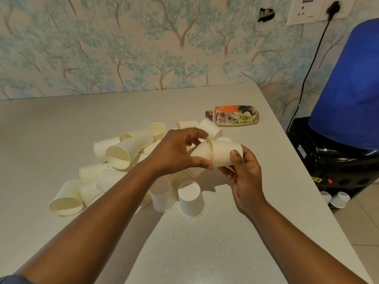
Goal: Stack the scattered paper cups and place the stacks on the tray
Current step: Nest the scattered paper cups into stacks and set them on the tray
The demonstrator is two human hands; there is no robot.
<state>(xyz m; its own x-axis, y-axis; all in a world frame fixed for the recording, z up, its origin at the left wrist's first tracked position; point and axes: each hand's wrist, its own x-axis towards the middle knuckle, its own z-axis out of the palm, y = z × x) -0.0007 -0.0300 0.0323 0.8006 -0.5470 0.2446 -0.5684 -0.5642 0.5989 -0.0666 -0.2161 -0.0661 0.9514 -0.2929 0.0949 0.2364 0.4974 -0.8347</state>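
Several white paper cups lie scattered in a heap on the grey table; some lie on their sides, two stand upside down near the front. Above the heap, my right hand grips a cup lying sideways. My left hand pinches a second cup whose narrow end sits inside the first one. A small flower-printed tray lies at the back right of the table with nothing on it.
The table's right edge runs close to my right hand. Beyond it stands a black water dispenser with a blue bottle. Two more cups sit on the floor beside it. A patterned wall bounds the back.
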